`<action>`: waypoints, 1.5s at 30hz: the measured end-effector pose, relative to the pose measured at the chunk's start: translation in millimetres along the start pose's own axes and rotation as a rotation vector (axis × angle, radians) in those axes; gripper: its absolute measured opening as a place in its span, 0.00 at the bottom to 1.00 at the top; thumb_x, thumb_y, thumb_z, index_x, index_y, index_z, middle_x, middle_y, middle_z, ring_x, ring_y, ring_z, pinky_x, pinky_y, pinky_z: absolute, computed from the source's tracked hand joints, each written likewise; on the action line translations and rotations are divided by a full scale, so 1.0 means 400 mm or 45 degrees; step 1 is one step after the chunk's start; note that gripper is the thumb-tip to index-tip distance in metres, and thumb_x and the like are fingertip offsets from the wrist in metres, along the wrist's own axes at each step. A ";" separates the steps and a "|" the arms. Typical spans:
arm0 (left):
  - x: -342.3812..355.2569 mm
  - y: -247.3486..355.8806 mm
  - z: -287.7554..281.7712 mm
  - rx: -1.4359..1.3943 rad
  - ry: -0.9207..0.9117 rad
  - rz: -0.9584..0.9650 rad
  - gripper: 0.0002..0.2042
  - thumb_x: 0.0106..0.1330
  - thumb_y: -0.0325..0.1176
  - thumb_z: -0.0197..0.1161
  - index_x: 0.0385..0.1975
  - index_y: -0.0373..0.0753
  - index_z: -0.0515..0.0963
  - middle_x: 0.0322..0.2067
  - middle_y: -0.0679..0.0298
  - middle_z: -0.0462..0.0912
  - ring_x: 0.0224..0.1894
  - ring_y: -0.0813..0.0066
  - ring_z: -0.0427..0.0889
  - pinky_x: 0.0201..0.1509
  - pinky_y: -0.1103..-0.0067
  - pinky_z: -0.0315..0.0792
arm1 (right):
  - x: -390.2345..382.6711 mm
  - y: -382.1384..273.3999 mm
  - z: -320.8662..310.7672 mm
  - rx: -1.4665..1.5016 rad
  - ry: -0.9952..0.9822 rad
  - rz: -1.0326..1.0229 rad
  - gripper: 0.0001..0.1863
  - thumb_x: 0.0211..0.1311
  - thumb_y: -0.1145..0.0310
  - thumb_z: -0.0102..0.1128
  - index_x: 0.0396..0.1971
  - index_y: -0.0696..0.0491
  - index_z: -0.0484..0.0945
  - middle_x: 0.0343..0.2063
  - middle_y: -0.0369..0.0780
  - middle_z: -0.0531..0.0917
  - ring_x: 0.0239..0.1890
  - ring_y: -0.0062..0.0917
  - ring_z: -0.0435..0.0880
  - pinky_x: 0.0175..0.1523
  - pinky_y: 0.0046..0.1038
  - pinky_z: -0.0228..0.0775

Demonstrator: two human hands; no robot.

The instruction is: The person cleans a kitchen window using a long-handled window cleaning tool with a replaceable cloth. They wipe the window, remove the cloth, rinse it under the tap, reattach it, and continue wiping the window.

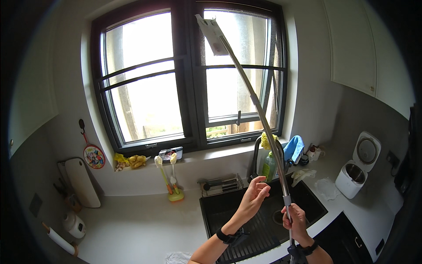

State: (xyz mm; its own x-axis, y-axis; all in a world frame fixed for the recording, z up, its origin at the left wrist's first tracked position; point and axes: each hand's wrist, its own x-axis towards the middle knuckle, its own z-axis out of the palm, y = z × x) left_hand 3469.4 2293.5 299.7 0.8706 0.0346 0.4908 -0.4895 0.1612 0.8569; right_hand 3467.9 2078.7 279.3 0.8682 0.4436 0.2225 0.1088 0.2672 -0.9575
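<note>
My right hand (297, 218) is wrapped round the lower metal pole of a long flat mop (258, 110). The pole slants up and to the left across the window. At its top the flat mop head (212, 36), covered with a whitish cloth, is at the upper part of the right window pane (233, 92); whether it touches the glass I cannot tell. Over the black sink (263, 210), to the left of the pole, my left hand (255, 196) is raised with loosely bent fingers apart, holding nothing.
Behind the sink stand a faucet (255, 154), a green bottle (269, 167) and a blue cloth (294, 148). A white rice cooker (351, 179) with its lid up is on the right. Brushes in a green holder (176, 196) and a cutting board (81, 182) are left.
</note>
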 end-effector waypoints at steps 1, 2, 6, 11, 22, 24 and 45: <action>0.006 -0.007 0.003 0.028 0.014 0.033 0.24 0.75 0.43 0.55 0.66 0.40 0.61 0.47 0.63 0.79 0.44 0.80 0.78 0.47 0.82 0.70 | 0.012 0.010 0.010 0.014 -0.010 0.000 0.20 0.73 0.50 0.52 0.34 0.54 0.73 0.13 0.30 0.67 0.12 0.09 0.61 0.17 0.14 0.50; 0.013 -0.014 0.003 0.048 0.033 0.033 0.25 0.75 0.43 0.55 0.66 0.40 0.59 0.47 0.63 0.79 0.44 0.80 0.78 0.47 0.82 0.70 | 0.023 0.021 0.020 0.029 -0.017 0.001 0.20 0.73 0.50 0.52 0.34 0.54 0.73 0.13 0.30 0.67 0.12 0.09 0.61 0.17 0.14 0.50; 0.046 -0.053 0.009 0.134 0.099 0.065 0.28 0.75 0.41 0.55 0.69 0.38 0.54 0.45 0.63 0.79 0.44 0.80 0.78 0.47 0.82 0.71 | 0.071 0.069 0.044 0.098 -0.099 -0.007 0.18 0.75 0.52 0.51 0.35 0.53 0.73 0.15 0.31 0.68 0.14 0.10 0.63 0.18 0.15 0.51; 0.080 -0.086 0.016 0.321 0.245 0.005 0.26 0.77 0.41 0.51 0.67 0.38 0.52 0.36 0.63 0.80 0.39 0.79 0.80 0.44 0.81 0.75 | 0.123 0.114 0.052 0.283 -0.240 0.095 0.15 0.76 0.56 0.49 0.36 0.53 0.72 0.16 0.31 0.68 0.15 0.10 0.62 0.20 0.15 0.52; 0.122 -0.154 0.023 0.183 0.500 0.002 0.19 0.79 0.37 0.44 0.66 0.42 0.55 0.27 0.67 0.73 0.25 0.83 0.74 0.29 0.84 0.75 | 0.222 0.199 0.020 0.378 -0.467 0.174 0.18 0.76 0.53 0.48 0.45 0.54 0.74 0.23 0.32 0.75 0.22 0.14 0.73 0.27 0.17 0.67; 0.124 -0.169 0.014 0.191 0.552 0.026 0.19 0.79 0.35 0.43 0.67 0.43 0.55 0.25 0.69 0.69 0.24 0.84 0.71 0.26 0.85 0.73 | 0.219 0.215 -0.014 0.327 -0.568 0.352 0.24 0.75 0.50 0.48 0.60 0.51 0.69 0.28 0.34 0.79 0.30 0.17 0.81 0.36 0.19 0.75; 0.132 -0.208 0.024 0.499 0.693 0.158 0.25 0.78 0.31 0.46 0.72 0.44 0.50 0.30 0.69 0.72 0.23 0.86 0.73 0.21 0.85 0.73 | 0.053 0.326 -0.026 0.306 -0.326 0.300 0.19 0.74 0.55 0.51 0.54 0.53 0.74 0.18 0.31 0.72 0.16 0.09 0.63 0.20 0.14 0.52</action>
State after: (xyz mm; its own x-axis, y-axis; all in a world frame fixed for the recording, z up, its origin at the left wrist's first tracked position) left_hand 3555.8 2272.4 255.9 0.6577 0.5375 0.5277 -0.4797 -0.2412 0.8436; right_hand 3505.6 2114.3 157.1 0.7045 0.7063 0.0701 -0.2206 0.3118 -0.9242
